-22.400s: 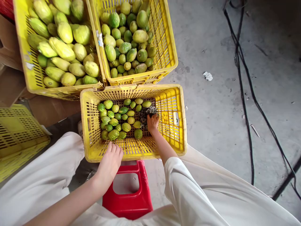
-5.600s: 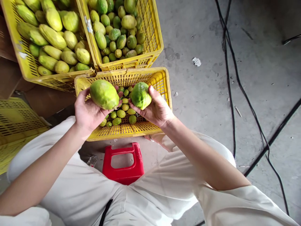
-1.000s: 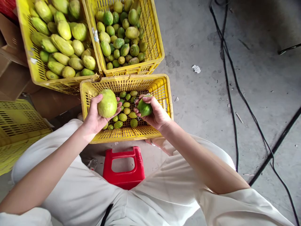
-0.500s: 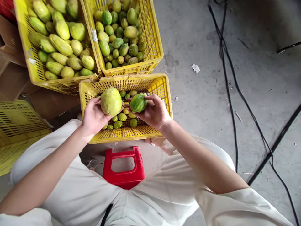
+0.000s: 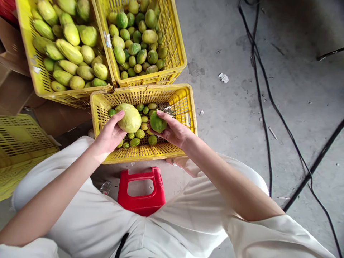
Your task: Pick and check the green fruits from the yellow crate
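My left hand point(image 5: 109, 133) is closed round a large pale yellow-green fruit point(image 5: 129, 118), with the thumb on its upper left side. A smaller, darker green fruit point(image 5: 158, 122) sits in my right hand point(image 5: 173, 132), the thumb over its top and the fingers underneath. The two fruits are held side by side, a small gap apart, above a yellow plastic crate point(image 5: 145, 153). Inside that crate lie several small green and yellow fruits point(image 5: 139, 133), partly hidden by my hands. Their exact kind I cannot tell; they look like citrus or small papayas.
Behind stand two yellow crates, one with large long fruits point(image 5: 69, 51), the other with smaller green fruits point(image 5: 134, 49). A red plastic stool point(image 5: 141, 206) is between my legs. Cardboard point(image 5: 16, 89) and another crate point(image 5: 24, 139) lie left. Black cables point(image 5: 264, 79) cross the floor right.
Both fruits have been turned in my hands. The left one has tipped so its longer side shows and my thumb lies over it; the green one now points its end upward.
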Demonstrator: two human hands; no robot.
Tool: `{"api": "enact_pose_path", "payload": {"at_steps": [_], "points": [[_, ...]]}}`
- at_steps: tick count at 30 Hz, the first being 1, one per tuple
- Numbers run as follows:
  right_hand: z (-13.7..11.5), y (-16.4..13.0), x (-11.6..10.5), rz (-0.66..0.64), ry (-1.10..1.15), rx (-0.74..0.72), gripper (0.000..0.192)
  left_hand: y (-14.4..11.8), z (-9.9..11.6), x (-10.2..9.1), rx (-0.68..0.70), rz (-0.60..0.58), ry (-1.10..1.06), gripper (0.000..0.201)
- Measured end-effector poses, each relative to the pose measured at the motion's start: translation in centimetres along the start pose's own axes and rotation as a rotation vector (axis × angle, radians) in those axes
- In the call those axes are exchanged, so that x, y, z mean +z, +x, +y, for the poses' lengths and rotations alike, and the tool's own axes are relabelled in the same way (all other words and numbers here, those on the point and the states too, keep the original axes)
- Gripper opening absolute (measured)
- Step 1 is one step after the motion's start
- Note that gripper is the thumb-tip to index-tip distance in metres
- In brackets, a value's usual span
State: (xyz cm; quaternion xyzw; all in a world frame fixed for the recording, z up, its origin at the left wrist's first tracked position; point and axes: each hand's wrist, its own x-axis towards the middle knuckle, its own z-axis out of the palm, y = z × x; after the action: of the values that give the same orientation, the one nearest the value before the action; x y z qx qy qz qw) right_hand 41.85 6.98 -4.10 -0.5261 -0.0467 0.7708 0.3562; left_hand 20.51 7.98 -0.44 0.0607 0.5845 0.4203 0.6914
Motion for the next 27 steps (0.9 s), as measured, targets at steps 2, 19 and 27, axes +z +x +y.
{"api": "enact_pose_path", "payload": {"at_steps": [2,19,27], "points": [[0.3,0.2,-0.2,0.049,-0.017,0.014,0.02,0.2,0.0,0.1,-0.015,0.035,-0.006,0.011],[0.1,-0.6,1.1,0.122,0.001,0.187,0.003,0.6,-0.4,-0.7,-0.058,0.092,0.117,0.041],[0.6,-0.1,0.3,0.059,0.024,0.141,0.01,0.1,0.7,-0.5,-0.123,0.042,-0.032,0.027]]}}
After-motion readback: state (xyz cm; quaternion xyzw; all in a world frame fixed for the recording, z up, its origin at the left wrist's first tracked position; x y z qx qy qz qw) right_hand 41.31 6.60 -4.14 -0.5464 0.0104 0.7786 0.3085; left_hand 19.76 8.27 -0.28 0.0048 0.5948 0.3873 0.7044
